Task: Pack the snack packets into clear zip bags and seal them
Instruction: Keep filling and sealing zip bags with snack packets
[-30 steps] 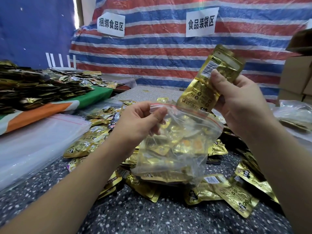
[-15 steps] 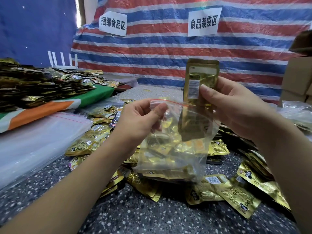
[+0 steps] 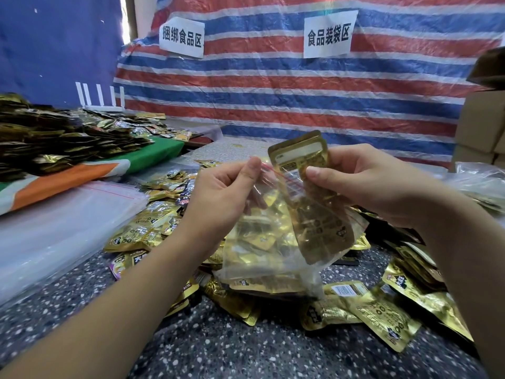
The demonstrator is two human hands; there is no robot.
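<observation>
— Where the striped tarp (image 3: 300, 86) backs the speckled table (image 3: 218, 348), what lies about?
— Loose gold packets (image 3: 382, 318). Both forearms reach in, raised.
— The hands?
— Left hand (image 3: 221, 198) pinches the clear zip bag (image 3: 262, 250) at its rim; right hand (image 3: 366, 181) grips a gold snack packet (image 3: 308, 192), half inside.
</observation>
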